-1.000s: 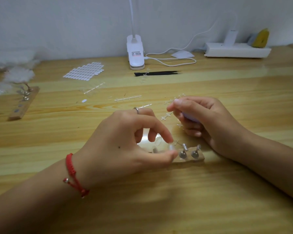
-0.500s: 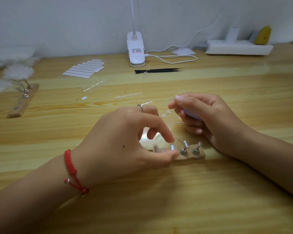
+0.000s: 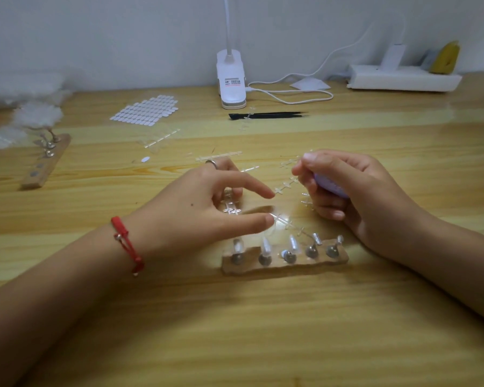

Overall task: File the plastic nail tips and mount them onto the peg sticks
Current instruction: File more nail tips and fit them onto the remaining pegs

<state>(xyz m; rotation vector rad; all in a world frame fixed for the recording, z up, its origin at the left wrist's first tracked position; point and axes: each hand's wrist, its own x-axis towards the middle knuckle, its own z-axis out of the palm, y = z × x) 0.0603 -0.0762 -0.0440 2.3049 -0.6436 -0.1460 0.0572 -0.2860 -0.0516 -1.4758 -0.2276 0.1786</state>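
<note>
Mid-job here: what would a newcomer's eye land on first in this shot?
Most likely the wooden peg block at front centre: of its five metal pegs in a row, the three leftmost carry clear nail tips and the two rightmost are bare. Just behind it the left hand, a red bracelet at its wrist, spreads thumb and forefinger over clear plastic strips, while the right hand grips a lilac object.

Left hand (image 3: 196, 216) hovers behind peg sticks (image 3: 287, 251); right hand (image 3: 372, 196) grips file (image 3: 329, 186).

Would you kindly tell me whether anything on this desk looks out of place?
Several clear plastic frames lie scattered across the middle of the desk, one resting across the black tweezers. Nothing else stands out.
</note>
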